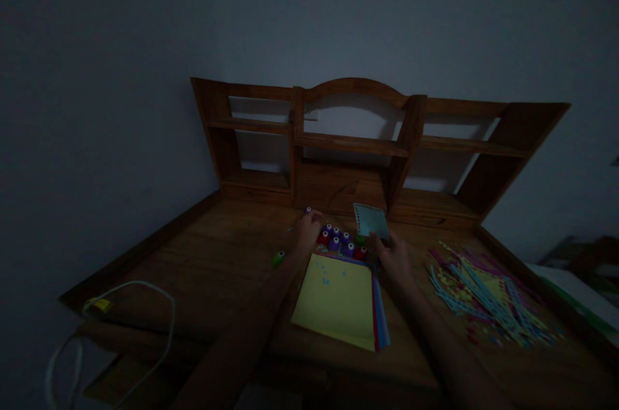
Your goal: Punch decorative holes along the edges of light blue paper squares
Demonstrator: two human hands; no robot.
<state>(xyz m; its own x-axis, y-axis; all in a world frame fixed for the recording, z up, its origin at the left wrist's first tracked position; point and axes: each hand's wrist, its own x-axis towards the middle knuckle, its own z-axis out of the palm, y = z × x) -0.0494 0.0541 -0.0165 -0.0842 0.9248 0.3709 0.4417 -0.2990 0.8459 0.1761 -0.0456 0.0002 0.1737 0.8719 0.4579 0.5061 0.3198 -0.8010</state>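
My left hand (309,227) reaches to the back of the desk, its fingers curled about a small purple paper punch (308,210) that shows only in part. My right hand (393,254) pinches the lower edge of a light blue sheet of paper (371,220) and holds it tilted up. Small holes run along the sheet's left and top edges. Between the hands stand several purple paper punches (333,244) and red ones (360,254). A stack of coloured paper with a yellow sheet (338,300) on top lies in front, with small blue cut-outs scattered on it.
A green paper punch (278,259) stands left of the stack. Punched paper strips (483,294) are heaped at the right. A wooden shelf unit (351,142) rises along the back of the desk (207,249). A white cable (173,313) loops over the front left edge.
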